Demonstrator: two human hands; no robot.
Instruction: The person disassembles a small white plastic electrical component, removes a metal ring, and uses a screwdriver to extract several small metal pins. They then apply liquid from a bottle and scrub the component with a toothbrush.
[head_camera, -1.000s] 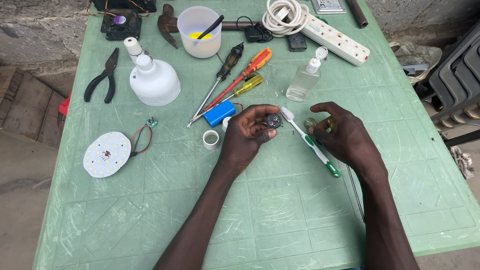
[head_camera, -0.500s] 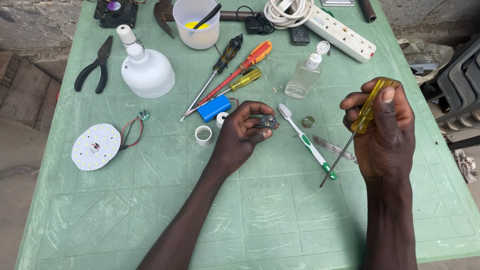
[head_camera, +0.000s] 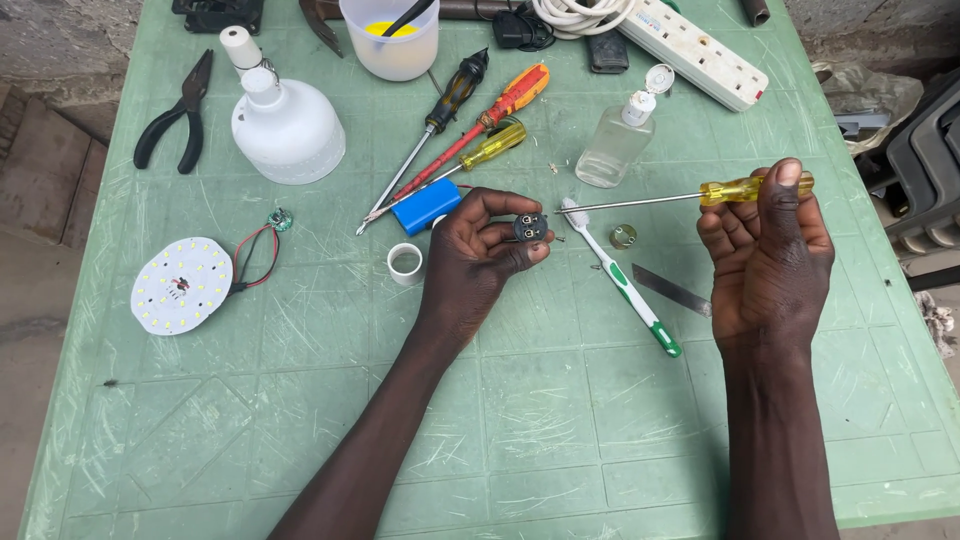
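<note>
From the head view, the left hand (head_camera: 480, 250) pinches a small dark round part (head_camera: 529, 229) between thumb and fingers, held up over the middle of the green tabletop (head_camera: 560, 440). The right hand (head_camera: 765, 255) is closed around the yellow handle of a screwdriver (head_camera: 690, 195). Its long metal shaft lies flat in the air and points left, and the tip is near the part but not touching it.

Between the two hands a toothbrush (head_camera: 625, 280) with a green and white handle lies on the tabletop. A flat metal blade (head_camera: 672, 290) lies just right of it. A blue block (head_camera: 425, 206) and a small white ring (head_camera: 405, 263) sit just left of the left hand. Far from the hands lie more screwdrivers (head_camera: 470, 130), a clear bottle (head_camera: 618, 145) and a white bulb cover (head_camera: 285, 125). At the left sits a round white light board (head_camera: 180, 285) with red and black wires, and far left lie black pliers (head_camera: 180, 110).
</note>
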